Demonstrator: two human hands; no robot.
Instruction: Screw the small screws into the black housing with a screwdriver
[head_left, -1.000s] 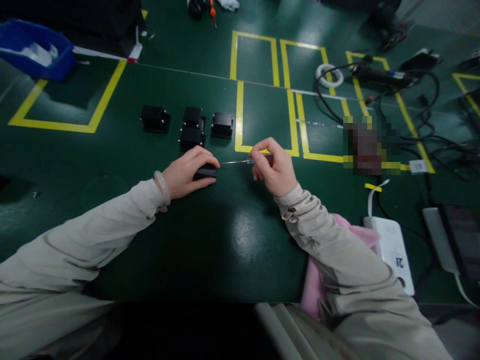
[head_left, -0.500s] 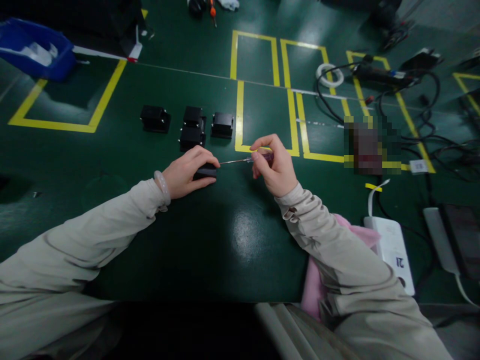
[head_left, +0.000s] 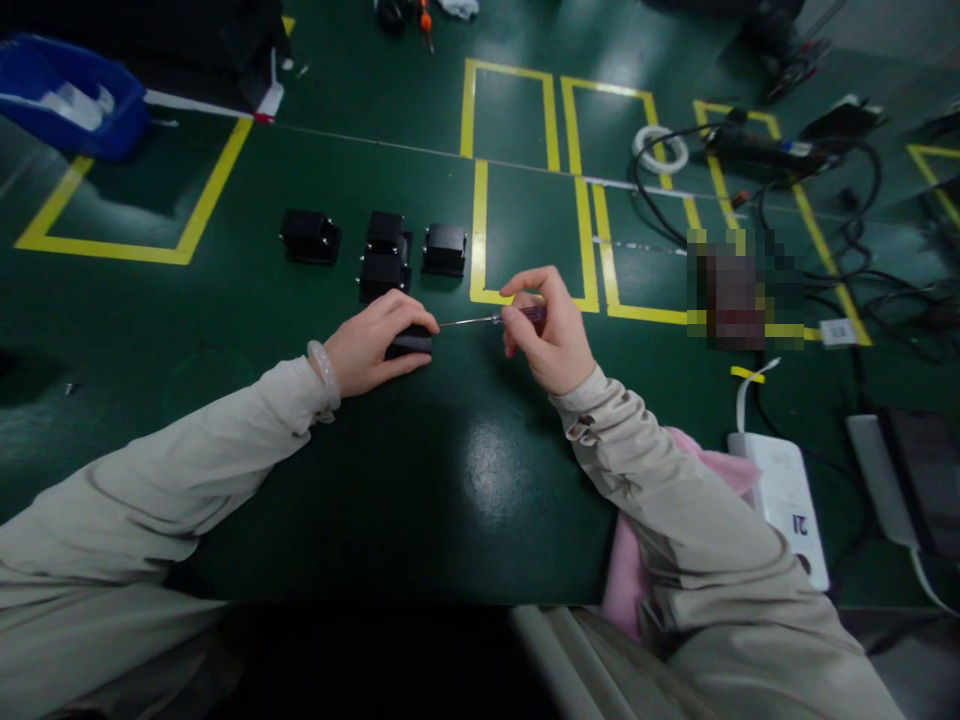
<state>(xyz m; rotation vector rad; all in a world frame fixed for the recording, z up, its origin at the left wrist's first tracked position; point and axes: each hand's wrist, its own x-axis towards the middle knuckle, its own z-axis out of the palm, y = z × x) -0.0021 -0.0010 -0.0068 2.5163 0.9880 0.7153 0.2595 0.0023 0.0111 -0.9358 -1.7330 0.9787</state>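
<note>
Black block (head_left: 411, 341) sits on the bench (head_left: 480, 490), just left of frame centre. Left hand (head_left: 364, 348) grips it, thumb on near side, fingers on far side. Right hand (head_left: 553, 335) holds the screwdriver (head_left: 489, 319) by its handle; tip's at the block's right end, contact unclear. Block: likely stiff, light, slightly slippery; pinch near and far sides. Screwdriver: rigid, grab the handle.

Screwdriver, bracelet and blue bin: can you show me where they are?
Screwdriver (head_left: 534, 313): head view, on its handle.
Bracelet (head_left: 322, 373): head view, on its band.
Blue bin (head_left: 122, 132): head view, on its outer wall.
</note>
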